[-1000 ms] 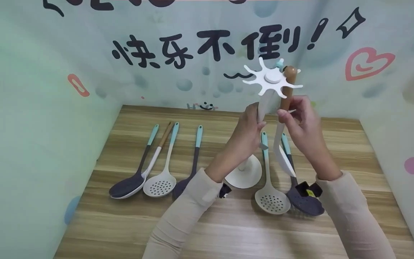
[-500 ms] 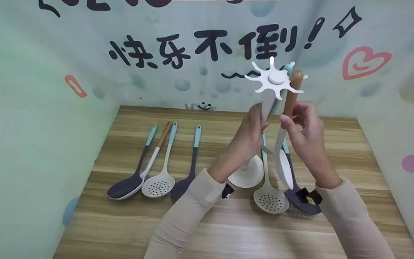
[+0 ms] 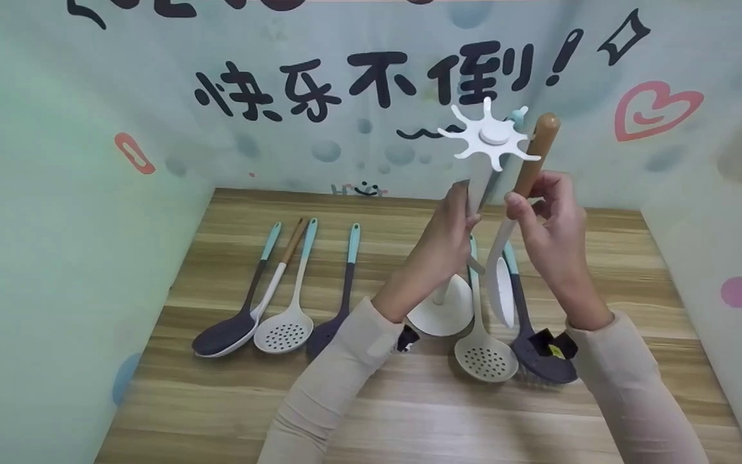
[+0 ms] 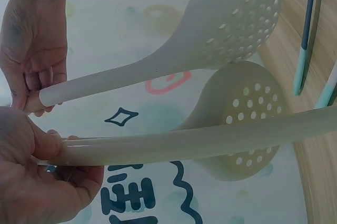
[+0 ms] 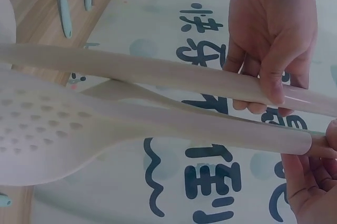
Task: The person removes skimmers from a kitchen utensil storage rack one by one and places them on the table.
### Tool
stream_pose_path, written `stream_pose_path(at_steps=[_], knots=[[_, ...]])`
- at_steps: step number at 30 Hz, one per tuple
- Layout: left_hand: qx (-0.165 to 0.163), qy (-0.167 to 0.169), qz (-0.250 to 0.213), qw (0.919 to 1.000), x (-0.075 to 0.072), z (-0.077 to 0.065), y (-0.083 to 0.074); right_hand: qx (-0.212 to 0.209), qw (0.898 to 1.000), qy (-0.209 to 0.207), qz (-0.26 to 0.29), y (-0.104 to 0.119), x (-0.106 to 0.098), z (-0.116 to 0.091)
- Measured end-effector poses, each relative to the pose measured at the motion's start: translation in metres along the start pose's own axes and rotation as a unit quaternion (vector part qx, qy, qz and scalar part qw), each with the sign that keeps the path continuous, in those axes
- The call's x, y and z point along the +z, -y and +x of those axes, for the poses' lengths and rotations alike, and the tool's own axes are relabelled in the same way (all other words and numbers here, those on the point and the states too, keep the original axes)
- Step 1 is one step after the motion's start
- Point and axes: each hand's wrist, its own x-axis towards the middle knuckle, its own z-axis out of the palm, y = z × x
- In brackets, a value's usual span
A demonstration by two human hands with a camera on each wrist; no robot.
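My left hand (image 3: pixel 445 232) grips the pole of a white utensil rack (image 3: pixel 493 135), which has a star-shaped ring of hooks on top and a round base below. My right hand (image 3: pixel 554 238) pinches a white skimmer (image 4: pixel 231 18) where its wooden handle (image 3: pixel 538 151) begins. Handle end up and perforated bowl down, it is held right beside the rack's hooks. A second skimmer (image 4: pixel 247 103), pale and perforated, hangs behind the pole in the left wrist view; its teal handle end (image 3: pixel 518 116) shows at the hooks.
On the wooden table (image 3: pixel 371 419), a dark spoon (image 3: pixel 226 332), a white skimmer (image 3: pixel 285 330) and a dark utensil (image 3: pixel 326 332) lie left. A beige skimmer (image 3: pixel 487 357) and a dark slotted utensil (image 3: pixel 548 367) lie right. Fabric walls surround the table.
The right hand has moved right, then slightly up in the last half second. The skimmer's wooden handle now leans farther right, away from the hooks. The rack's top has shifted slightly right.
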Motion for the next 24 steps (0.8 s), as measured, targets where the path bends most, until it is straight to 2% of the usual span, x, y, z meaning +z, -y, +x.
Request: stream_pose_path(at_steps=[9, 16, 24], knots=[[0.005, -0.010, -0.003, 0.9999, -0.001, 0.002, 0.003, 0.026, 0.999, -0.024, 0.016, 0.006, -0.006, 0.003], [0.002, -0.012, 0.001, 0.9999, -0.002, 0.000, 0.003, 0.013, 1.000, -0.020, -0.008, 0.009, -0.010, 0.004], [-0.001, -0.005, -0.006, 1.0000, -0.003, -0.002, 0.003, 0.026, 0.999, -0.022, -0.019, 0.005, -0.018, 0.002]])
